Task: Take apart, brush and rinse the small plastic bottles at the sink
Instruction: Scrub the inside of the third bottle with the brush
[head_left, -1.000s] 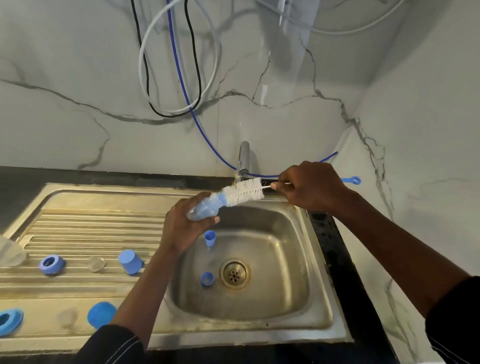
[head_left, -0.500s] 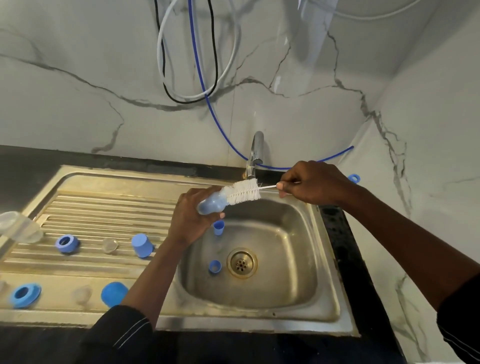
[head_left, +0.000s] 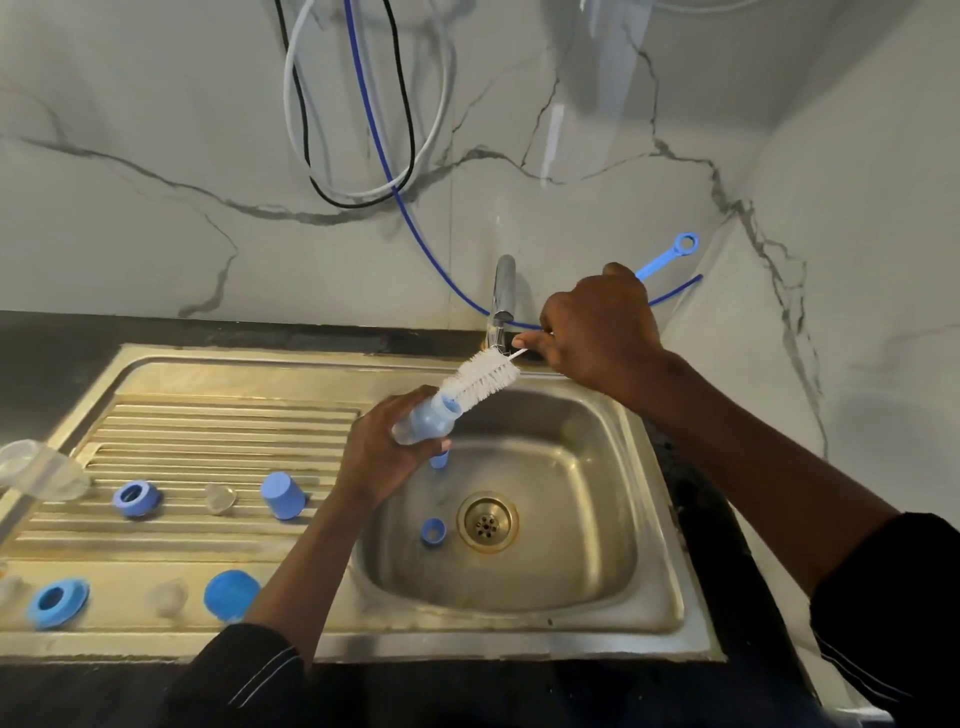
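**Brushing under way, rinsing not yet done**

The left hand (head_left: 384, 457) has its fingers curled round a small bluish bottle (head_left: 426, 423) and holds it tilted over the basin (head_left: 649, 519), mouth toward the tap (head_left: 503, 291). The right hand (head_left: 602, 332) is closed on the handle of the brush (head_left: 480, 379), finger and thumb pinching the wire stem. Only the tip of the bristles sits in the bottle's mouth.

Taking apart looks largely done. On the draining board (head_left: 208, 415) lie a blue cap (head_left: 283, 495), a blue ring (head_left: 136, 498), a wider blue collar (head_left: 57, 603), a blue dome (head_left: 231, 595) and small clear pieces (head_left: 220, 498). A small blue ring (head_left: 432, 531) lies in the basin just beside the drain (head_left: 487, 521), and another blue piece (head_left: 439, 460) shows just below the left hand. I judge this bottle to be mid-brush with its rinse left to do. A clear bottle (head_left: 41, 470) at the left edge probably awaits its turn.

Whether the loose parts are already washed cannot be told. No stream shows at the tap, though a thin flow might not register. The clear bottle is cut off by the frame edge. Most of the brush handle is hidden inside the right hand, and the left hand's fingers cover the held bottle's base.
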